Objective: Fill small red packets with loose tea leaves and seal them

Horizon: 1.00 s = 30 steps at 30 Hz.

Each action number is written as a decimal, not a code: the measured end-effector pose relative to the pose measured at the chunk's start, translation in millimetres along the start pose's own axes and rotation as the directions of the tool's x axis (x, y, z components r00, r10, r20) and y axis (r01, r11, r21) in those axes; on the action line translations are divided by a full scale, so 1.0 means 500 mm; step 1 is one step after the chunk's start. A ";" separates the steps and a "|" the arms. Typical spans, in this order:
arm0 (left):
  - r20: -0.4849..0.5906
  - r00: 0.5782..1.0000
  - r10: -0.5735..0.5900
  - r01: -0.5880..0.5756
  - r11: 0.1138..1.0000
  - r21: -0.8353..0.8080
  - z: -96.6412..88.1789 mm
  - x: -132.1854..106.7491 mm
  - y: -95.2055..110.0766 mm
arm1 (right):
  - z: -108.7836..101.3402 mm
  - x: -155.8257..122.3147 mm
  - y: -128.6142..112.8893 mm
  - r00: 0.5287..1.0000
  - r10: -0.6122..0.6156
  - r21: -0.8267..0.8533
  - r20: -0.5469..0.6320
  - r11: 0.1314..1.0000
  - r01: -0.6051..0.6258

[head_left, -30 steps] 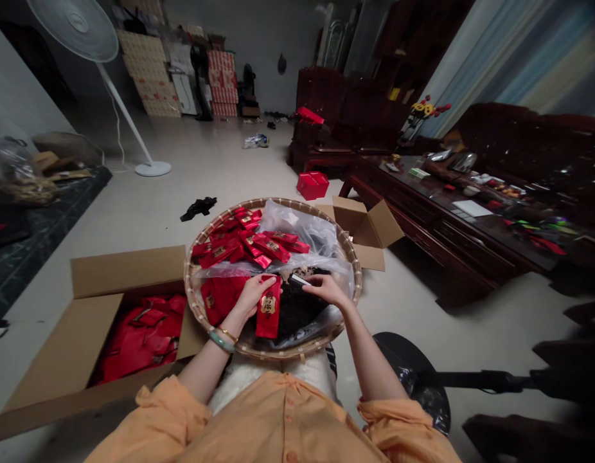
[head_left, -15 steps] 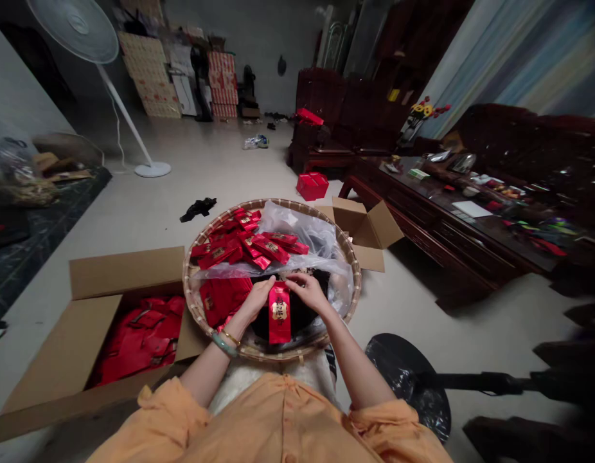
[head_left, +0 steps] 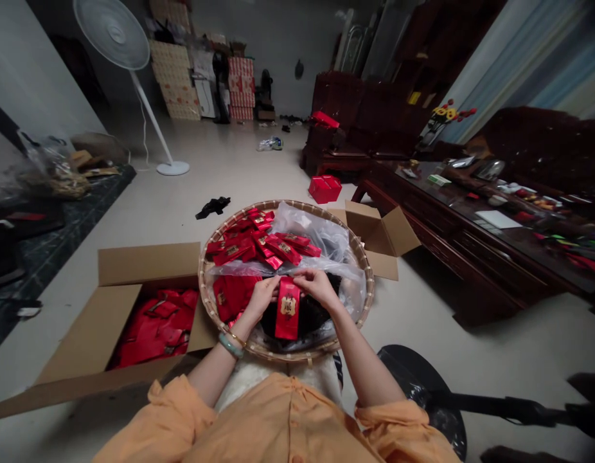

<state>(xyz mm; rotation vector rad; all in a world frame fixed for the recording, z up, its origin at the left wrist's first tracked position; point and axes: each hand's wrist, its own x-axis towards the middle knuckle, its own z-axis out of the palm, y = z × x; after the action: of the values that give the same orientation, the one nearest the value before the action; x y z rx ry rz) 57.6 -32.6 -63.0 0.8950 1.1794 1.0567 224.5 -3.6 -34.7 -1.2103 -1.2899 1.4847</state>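
Observation:
Between my two hands hangs a red packet (head_left: 288, 316) with a gold label and dark characters, upright over the near part of a round woven basket (head_left: 368, 283). My left hand (head_left: 263, 296) pinches its upper left edge. At the upper right edge, my right hand (head_left: 317, 287) closes its fingers on the same packet. Behind it lies a dark mass in the basket, its kind unclear. Several filled red packets (head_left: 283, 249) are heaped on clear plastic sheeting (head_left: 317, 228) at the far side. Flat red packets (head_left: 232, 296) lie left of my left hand.
An open cardboard box (head_left: 85, 328) of red packets stands at the left, another open box (head_left: 403, 231) beyond the basket's right. A dark wooden table (head_left: 423, 238) runs along the right. A black round base (head_left: 413, 379) with a pole lies near right; a white fan (head_left: 172, 168) stands far left.
The whole view has shifted, so things appear farther right. Both hands still hold the packet's top, and its front now faces me with slightly more tilt.

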 end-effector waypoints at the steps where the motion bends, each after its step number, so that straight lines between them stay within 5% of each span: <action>1: -0.044 0.998 0.036 -0.034 0.999 0.040 -0.010 0.000 0.000 | -0.004 0.007 -0.007 0.999 -0.023 0.056 -0.032 0.998 0.025; 3: -0.193 0.967 0.168 -0.124 0.968 0.220 -0.039 -0.002 -0.004 | -0.013 0.023 -0.025 0.985 -0.086 0.184 -0.151 0.976 0.113; 5: -0.316 0.880 0.354 -0.150 0.839 0.523 -0.078 -0.007 -0.017 | -0.024 0.037 -0.042 0.957 -0.120 0.297 -0.264 0.934 0.199; 8: -0.340 0.820 0.460 0.029 0.561 0.827 -0.148 -0.014 -0.045 | -0.030 0.043 -0.050 0.959 -0.096 0.363 -0.266 0.912 0.192; 11: -0.351 0.827 0.439 0.173 0.396 0.902 -0.211 -0.012 -0.070 | -0.023 0.033 -0.030 0.988 -0.037 0.335 -0.150 0.938 0.086; 13: -0.263 0.901 0.344 0.137 0.350 0.927 -0.240 -0.005 -0.079 | -0.014 0.022 -0.008 0.997 0.002 0.310 -0.082 0.950 0.023; 16: -0.159 0.953 0.256 0.069 0.330 0.942 -0.259 0.008 -0.083 | 0.000 0.008 0.022 0.998 0.060 0.271 -0.003 0.961 -0.057; 21: -0.108 0.965 0.240 0.000 0.412 0.911 -0.247 0.023 -0.088 | 0.016 -0.004 0.056 0.984 0.147 0.189 0.098 0.968 -0.163; 24: -0.209 0.942 0.262 0.051 0.504 0.862 -0.244 0.038 -0.090 | 0.017 -0.009 0.070 0.978 0.183 0.155 0.102 0.968 -0.197; 27: -0.419 0.863 0.281 0.198 0.575 0.794 -0.256 0.055 -0.086 | 0.013 -0.016 0.081 0.978 0.191 0.145 0.089 0.969 -0.202; 30: -0.505 0.823 0.261 0.257 0.623 0.739 -0.270 0.057 -0.079 | 0.009 -0.024 0.089 0.977 0.196 0.149 0.078 0.967 -0.206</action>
<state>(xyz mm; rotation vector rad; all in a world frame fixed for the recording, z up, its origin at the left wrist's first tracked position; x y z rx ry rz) -67.3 -15.4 -131.9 1.2880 2.2817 0.7933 223.2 -23.0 -76.7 -1.2280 -1.0928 1.7480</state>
